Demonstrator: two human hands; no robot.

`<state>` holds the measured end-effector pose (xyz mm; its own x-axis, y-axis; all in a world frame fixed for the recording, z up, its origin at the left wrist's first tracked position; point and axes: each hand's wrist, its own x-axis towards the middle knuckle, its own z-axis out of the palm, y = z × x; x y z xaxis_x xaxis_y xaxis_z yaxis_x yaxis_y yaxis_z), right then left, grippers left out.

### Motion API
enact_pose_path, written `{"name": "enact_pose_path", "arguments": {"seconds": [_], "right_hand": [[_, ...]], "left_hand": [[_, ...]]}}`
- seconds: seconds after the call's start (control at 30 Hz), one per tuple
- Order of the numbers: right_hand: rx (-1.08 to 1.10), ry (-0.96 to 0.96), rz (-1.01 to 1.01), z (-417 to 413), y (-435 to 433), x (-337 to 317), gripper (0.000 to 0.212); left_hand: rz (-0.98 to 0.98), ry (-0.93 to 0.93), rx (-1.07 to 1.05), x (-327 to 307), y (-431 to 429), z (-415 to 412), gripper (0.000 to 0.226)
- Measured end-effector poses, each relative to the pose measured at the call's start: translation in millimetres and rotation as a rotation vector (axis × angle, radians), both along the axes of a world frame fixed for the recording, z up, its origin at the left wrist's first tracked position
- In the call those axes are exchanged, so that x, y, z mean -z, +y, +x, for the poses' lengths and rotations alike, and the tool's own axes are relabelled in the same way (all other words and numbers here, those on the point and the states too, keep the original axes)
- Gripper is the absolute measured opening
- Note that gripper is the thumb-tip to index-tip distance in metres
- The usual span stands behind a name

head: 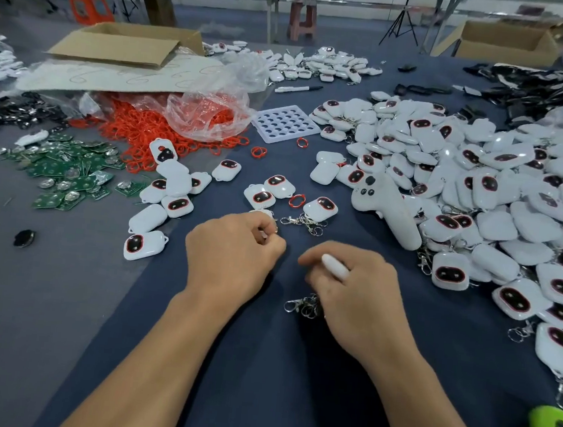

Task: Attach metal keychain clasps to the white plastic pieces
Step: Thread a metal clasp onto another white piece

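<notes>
- Head view: our left hand (231, 253) curls tight, pinching what looks like a metal clasp ring (275, 228). Our right hand (355, 289) grips a white plastic piece (335, 267) just beside it.
- We judge the joining is in hand; next, the ring must thread the piece's loop.

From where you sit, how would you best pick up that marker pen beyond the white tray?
Probably mid-barrel, from straight above, pinching across the marker pen: it lies flat, long and thin, with bare cloth along both sides.
</notes>
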<state>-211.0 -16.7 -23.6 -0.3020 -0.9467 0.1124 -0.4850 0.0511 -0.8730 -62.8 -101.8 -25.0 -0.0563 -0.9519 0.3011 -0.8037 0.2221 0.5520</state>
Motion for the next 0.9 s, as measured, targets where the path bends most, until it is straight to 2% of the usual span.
{"name": "enact_pose_path", "arguments": {"seconds": [0.13,0.23,0.4,0.5,0.7,0.9], "right_hand": [[0.174,-0.195,-0.115,-11.1,-5.6,-5.8,0.031],[0.230,-0.246,-0.047,-16.1,-7.2,-2.1,0.033],[0.119,-0.072,0.021,-17.5,-10.3,1.5,0.026],[0.044,0.009,0.038,-17.3,-12.4,2.0,0.020],[0.050,0.008,0.068,-14.5,-16.5,8.8,0.024],[0.002,0.100,0.071,-13.9,-19.1,9.1,0.020]], "left_hand": [[0.049,-0.123,0.183,4.4,3.5,-4.6,0.015],[0.119,-0.128,0.316,3.8,-0.9,-3.7,0.013],[0.164,-0.092,0.411,2.8,-4.2,-0.1,0.025],[0.186,-0.069,0.459,1.7,-1.3,0.2,0.020],[0.200,-0.061,0.507,1.2,-3.8,2.5,0.013],[0.195,-0.046,0.536,-0.7,-4.7,4.1,0.015]]}}
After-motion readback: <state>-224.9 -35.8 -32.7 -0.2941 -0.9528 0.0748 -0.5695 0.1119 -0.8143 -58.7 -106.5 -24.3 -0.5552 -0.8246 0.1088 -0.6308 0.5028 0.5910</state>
